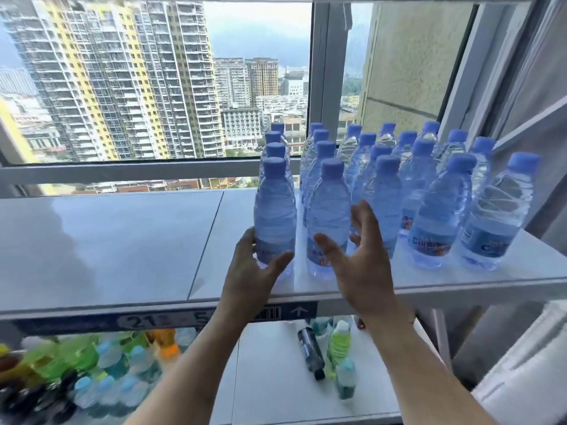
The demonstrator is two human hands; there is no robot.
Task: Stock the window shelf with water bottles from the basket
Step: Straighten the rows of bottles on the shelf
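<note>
Several clear water bottles with blue caps stand in rows on the right half of the white window shelf (122, 246). The front-left bottle (274, 207) has my left hand (251, 277) around its base, fingers behind it on the left and thumb in front, loosely spread. The bottle to its right (328, 210) stands between the thumb and fingers of my right hand (359, 268), which is spread and relaxed, apart from the plastic or barely touching. No basket can be made out for certain.
The shelf's left half is bare white panel. A window frame (147, 171) runs behind it. On the lower level, a blurred heap of mixed drink bottles (82, 372) lies at the left, and a few loose bottles (334, 351) at the right.
</note>
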